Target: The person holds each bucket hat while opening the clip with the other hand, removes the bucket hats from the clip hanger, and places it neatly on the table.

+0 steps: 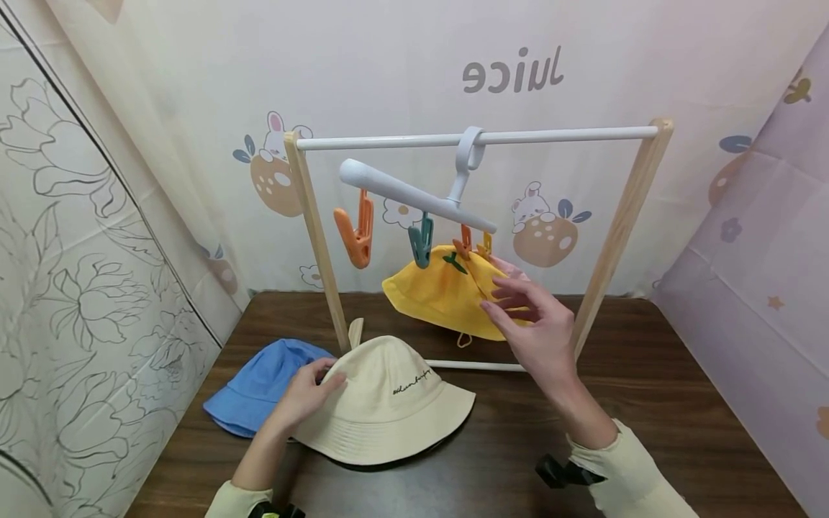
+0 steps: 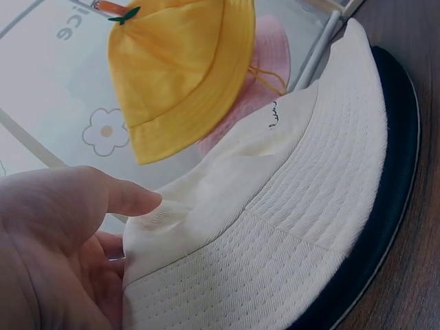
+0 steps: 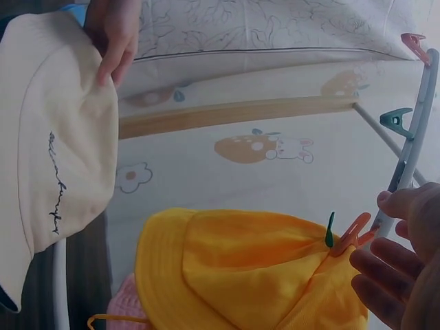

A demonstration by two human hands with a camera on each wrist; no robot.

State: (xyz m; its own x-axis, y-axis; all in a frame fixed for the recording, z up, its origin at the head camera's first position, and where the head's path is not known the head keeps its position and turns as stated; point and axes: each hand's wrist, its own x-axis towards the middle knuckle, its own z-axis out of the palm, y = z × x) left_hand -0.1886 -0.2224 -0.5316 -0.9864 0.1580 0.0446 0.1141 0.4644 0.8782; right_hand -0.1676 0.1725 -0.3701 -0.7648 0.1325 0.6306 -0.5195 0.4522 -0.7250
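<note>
My left hand [image 1: 306, 394] pinches the crown of a cream bucket hat [image 1: 388, 403] with dark script on it, thumb on the outside. A dark underside shows along its brim in the left wrist view. A yellow bucket hat [image 1: 430, 295] with a green sprout hangs from an orange clip [image 3: 352, 234] on a white hanger [image 1: 414, 196]. Behind it hangs a pink hat [image 2: 271, 58], mostly hidden. My right hand [image 1: 542, 324] is beside the yellow hat, near the clipped end, its fingers spread and loosely bent with nothing between them.
A blue bucket hat [image 1: 262, 385] lies on the dark wooden table [image 1: 648, 403], left of the cream one. The hanger hooks over the white bar [image 1: 388, 142] of a wooden-legged rack. An orange clothespin [image 1: 358, 234] and a teal clothespin [image 1: 422, 241] hang from its left part, holding nothing.
</note>
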